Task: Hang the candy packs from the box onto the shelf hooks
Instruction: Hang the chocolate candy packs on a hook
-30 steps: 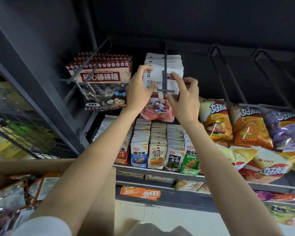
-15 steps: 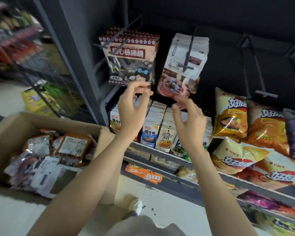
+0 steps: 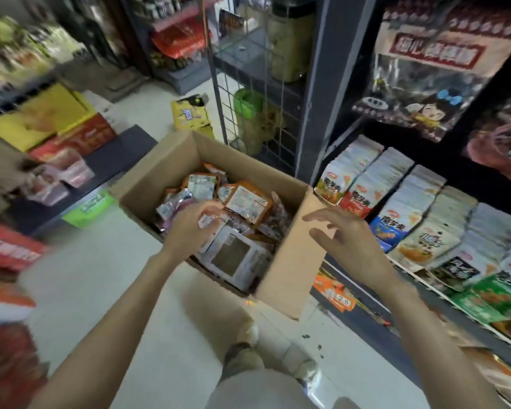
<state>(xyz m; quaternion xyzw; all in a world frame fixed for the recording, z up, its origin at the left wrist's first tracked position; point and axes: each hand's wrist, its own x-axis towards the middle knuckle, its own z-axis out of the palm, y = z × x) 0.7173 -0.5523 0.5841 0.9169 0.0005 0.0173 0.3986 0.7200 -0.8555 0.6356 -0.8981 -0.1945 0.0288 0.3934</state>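
pale floor (image 3: 106, 290) carries the open cardboard box (image 3: 289, 261), candy packs (image 3: 242, 202) piled inside. left hand (image 3: 194, 228) reaches in over them, its grip blurred, cannot tell. right hand (image 3: 345, 243) hovers open at the box's right flap, beside shelf snack rows (image 3: 396, 208).

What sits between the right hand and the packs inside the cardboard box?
In the head view, the box's upright right flap stands between the right hand and the packs; the hand hovers outside it, holding nothing.

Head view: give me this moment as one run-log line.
phase: fetching next pack | left hand: in cardboard box, on candy packs | right hand: open, beside box, holding nothing
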